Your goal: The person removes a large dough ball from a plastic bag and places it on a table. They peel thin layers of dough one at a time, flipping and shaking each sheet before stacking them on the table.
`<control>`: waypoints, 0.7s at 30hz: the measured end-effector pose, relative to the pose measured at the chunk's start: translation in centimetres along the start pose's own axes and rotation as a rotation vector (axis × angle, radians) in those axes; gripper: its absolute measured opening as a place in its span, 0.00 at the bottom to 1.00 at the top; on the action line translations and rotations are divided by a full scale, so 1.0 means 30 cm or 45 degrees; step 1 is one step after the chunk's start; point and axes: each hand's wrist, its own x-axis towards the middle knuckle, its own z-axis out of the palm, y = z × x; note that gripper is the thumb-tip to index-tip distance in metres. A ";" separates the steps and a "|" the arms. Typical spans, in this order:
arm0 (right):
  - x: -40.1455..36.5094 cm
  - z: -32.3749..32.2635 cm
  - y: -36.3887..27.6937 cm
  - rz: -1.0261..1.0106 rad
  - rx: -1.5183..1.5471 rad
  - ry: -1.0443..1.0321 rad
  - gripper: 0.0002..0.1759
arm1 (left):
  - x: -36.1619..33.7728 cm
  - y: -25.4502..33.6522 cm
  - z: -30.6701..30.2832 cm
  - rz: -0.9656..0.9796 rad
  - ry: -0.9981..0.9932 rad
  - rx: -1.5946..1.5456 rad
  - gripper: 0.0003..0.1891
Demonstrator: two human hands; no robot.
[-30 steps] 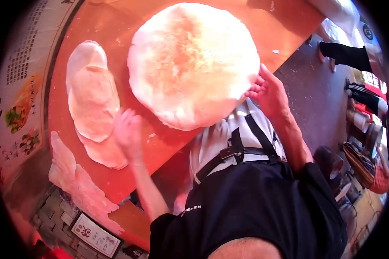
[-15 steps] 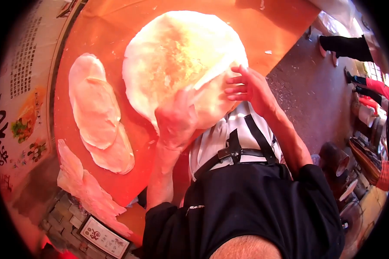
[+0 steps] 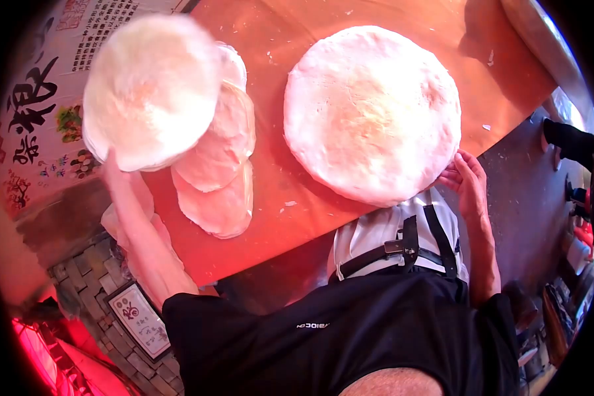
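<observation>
A large, pale round of dough (image 3: 373, 115) lies flat on the orange table cover (image 3: 277, 218), its middle slightly yellowish. At its lower right rim is my right hand (image 3: 468, 177), fingers a little bent and apart, the tips at or very close to the edge. Out to the left, my left hand (image 3: 115, 168) grips a smaller dough round (image 3: 152, 92) by its lower left edge. This round is blurred and hangs over several overlapping oval dough pieces (image 3: 214, 198). Most of the left fingers are hidden beneath it.
A printed banner (image 3: 30, 109) with writing and pictures borders the table on the left. Below it is a brick-patterned surface with a framed sign (image 3: 138, 320). A pale rolled object (image 3: 541, 49) lies at the upper right. Other people's legs (image 3: 571, 142) show at the right.
My left hand has gone from the large dough to the left and now holds a smaller round. The large dough's near side, folded before, lies flat. The view has shifted left.
</observation>
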 end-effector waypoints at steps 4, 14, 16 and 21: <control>0.012 -0.013 0.015 0.060 0.159 0.046 0.18 | -0.197 -0.249 0.047 -0.019 0.066 0.700 0.30; 0.002 0.075 -0.083 0.169 0.615 -0.267 0.22 | -1.561 -0.140 0.990 0.664 -1.544 0.552 0.40; 0.019 0.072 -0.064 0.187 0.652 -0.290 0.24 | -1.576 -0.225 1.005 0.813 -1.463 0.627 0.36; 0.047 0.043 -0.033 0.261 0.665 -0.248 0.29 | -1.547 -0.205 1.015 0.741 -1.389 0.633 0.22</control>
